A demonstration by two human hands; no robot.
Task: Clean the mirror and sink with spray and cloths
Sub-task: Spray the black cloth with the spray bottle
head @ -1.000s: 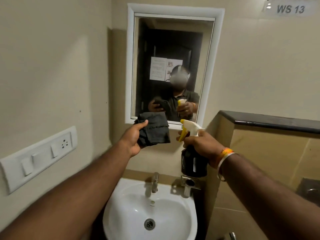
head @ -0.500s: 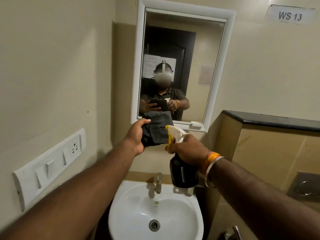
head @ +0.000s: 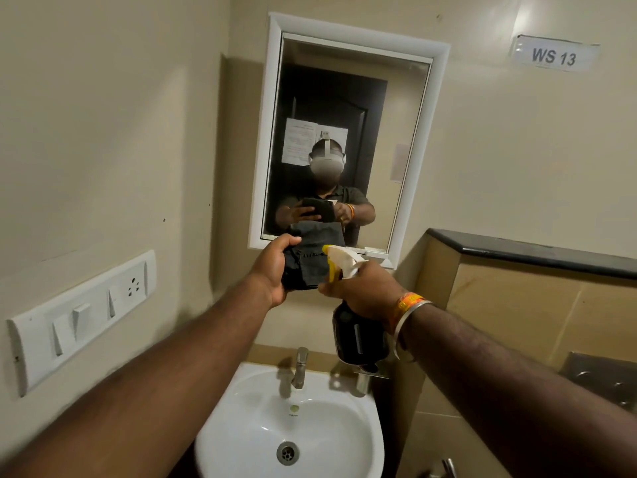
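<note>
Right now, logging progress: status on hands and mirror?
Left hand grips dark grey cloth. Right hand grips black spray bottle. White-framed mirror unobstructed.

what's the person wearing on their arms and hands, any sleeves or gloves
Both forearms are bare, with no sleeves or gloves in view. The right hand has an orange printed band and a plain silver bangle at its wrist. The left hand wears nothing visible: no ring, watch or band.
</note>
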